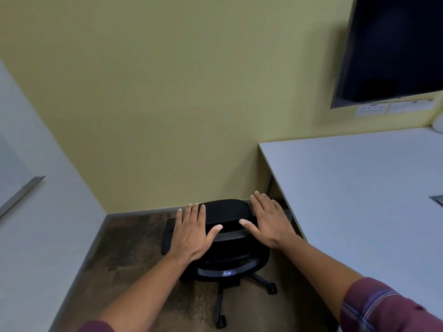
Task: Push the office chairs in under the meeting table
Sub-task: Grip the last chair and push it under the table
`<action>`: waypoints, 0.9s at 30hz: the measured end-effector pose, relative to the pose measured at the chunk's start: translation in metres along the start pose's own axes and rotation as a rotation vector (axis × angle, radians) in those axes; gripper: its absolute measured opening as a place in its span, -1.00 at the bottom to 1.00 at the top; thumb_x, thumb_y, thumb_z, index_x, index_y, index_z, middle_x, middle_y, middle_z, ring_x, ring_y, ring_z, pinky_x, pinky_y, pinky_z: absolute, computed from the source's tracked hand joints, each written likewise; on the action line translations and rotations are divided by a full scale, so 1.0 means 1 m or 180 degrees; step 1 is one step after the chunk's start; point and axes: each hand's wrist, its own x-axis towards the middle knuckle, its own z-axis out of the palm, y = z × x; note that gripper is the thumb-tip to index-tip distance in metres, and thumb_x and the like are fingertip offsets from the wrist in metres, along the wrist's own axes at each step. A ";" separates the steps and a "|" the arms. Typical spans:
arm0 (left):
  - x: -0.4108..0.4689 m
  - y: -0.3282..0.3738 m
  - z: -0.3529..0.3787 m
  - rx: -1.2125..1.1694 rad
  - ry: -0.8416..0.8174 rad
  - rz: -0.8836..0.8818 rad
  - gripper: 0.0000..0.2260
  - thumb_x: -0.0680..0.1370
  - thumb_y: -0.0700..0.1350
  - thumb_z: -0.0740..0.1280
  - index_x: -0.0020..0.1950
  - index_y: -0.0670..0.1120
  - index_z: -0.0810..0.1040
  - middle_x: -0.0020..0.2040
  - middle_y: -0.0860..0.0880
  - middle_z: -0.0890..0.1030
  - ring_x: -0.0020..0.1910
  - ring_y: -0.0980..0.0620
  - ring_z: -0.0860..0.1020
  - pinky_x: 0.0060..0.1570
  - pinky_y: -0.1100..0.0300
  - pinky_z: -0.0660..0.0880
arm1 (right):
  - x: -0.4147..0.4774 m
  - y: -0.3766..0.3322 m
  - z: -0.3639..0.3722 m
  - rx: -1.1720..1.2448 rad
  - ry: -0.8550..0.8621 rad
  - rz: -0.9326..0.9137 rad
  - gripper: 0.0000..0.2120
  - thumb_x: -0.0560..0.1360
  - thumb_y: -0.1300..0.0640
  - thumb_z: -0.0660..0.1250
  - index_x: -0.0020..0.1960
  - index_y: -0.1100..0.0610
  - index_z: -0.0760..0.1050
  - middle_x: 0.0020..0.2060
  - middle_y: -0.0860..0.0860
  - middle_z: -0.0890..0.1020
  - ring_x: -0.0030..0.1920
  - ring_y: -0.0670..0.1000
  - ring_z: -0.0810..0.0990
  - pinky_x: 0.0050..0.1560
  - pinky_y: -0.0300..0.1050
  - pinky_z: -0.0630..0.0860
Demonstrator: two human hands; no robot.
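Note:
A black office chair (225, 212) on castors stands on the dark floor just left of the white meeting table (354, 178), facing the yellow wall. I look down on the top of its backrest. My left hand (191, 231) hovers flat, fingers spread, over the left end of the backrest. Over the right end my right hand (271, 219) is spread the same way. I cannot tell whether either palm touches the chair. Neither hand holds anything.
The yellow wall (167, 104) is close behind the chair. A white wall (36, 236) runs along the left. A dark screen (393, 46) hangs at the upper right above wall sockets (371, 109). A cable slot (437, 200) is set in the tabletop.

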 end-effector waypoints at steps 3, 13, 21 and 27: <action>0.000 -0.004 0.008 -0.0123 -0.0240 -0.0136 0.03 0.53 0.55 -0.39 0.76 -0.13 0.08 0.75 -0.19 0.13 0.75 -0.16 0.00 0.71 -0.19 -0.10 | 0.010 0.001 0.005 -0.0022 -0.0205 -0.0055 -0.05 0.63 -0.54 -0.19 0.75 0.12 -0.08 0.74 0.10 -0.03 0.73 0.09 -0.11 0.69 0.12 -0.14; 0.000 0.001 0.014 -0.0205 -0.0356 -0.0129 -0.14 0.63 0.50 -0.23 0.56 -0.01 0.49 0.39 -0.07 0.65 0.39 -0.11 0.57 0.49 -0.16 0.35 | 0.010 0.024 0.016 -0.0292 -0.0557 -0.0101 0.13 0.43 -0.62 -0.47 0.42 0.06 0.51 0.27 0.08 0.63 0.31 0.13 0.55 0.40 0.13 0.39; -0.005 0.006 0.019 -0.0061 -0.0139 0.0131 -0.11 0.63 0.48 -0.30 0.43 -0.03 0.59 0.19 -0.04 0.72 0.20 -0.09 0.66 0.33 -0.10 0.49 | -0.005 0.030 0.023 -0.0177 -0.0364 -0.0028 -0.04 0.57 -0.55 -0.36 0.34 0.04 0.55 0.19 0.03 0.65 0.23 0.08 0.58 0.39 0.09 0.40; -0.005 0.010 0.025 -0.0124 -0.0026 0.0256 -0.12 0.64 0.49 -0.28 0.31 -0.02 0.65 0.09 0.02 0.73 0.11 -0.02 0.68 0.23 -0.04 0.54 | -0.023 0.032 0.022 -0.0180 -0.0238 0.0031 -0.04 0.56 -0.54 -0.38 0.36 0.02 0.54 0.22 0.01 0.64 0.25 0.06 0.57 0.41 0.06 0.38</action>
